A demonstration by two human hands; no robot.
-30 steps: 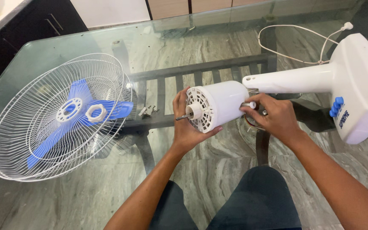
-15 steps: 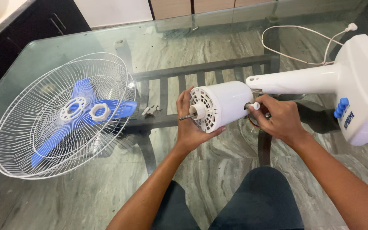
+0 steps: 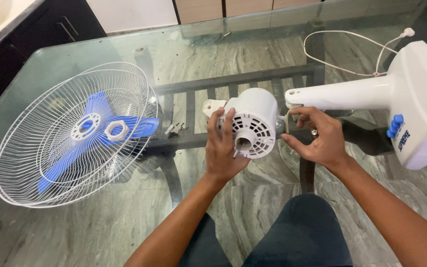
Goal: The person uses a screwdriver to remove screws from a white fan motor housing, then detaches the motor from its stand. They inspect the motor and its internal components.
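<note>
The left hand [image 3: 223, 148] grips the white fan motor [image 3: 253, 123]; the right hand [image 3: 320, 136] pinches its rear joint by the stand [image 3: 371, 94] on the glass worktop [image 3: 124, 232].

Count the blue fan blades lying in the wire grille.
3 on the blue fan blade piece inside the wire grille: one points up, one right toward the screws, one down-left. None seem hidden.

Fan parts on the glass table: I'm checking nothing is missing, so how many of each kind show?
Wire guards: 2
Blue blade: 1
White ring nuts: 2
Motor housing: 1
Stand with base: 1
Total: 7
</note>
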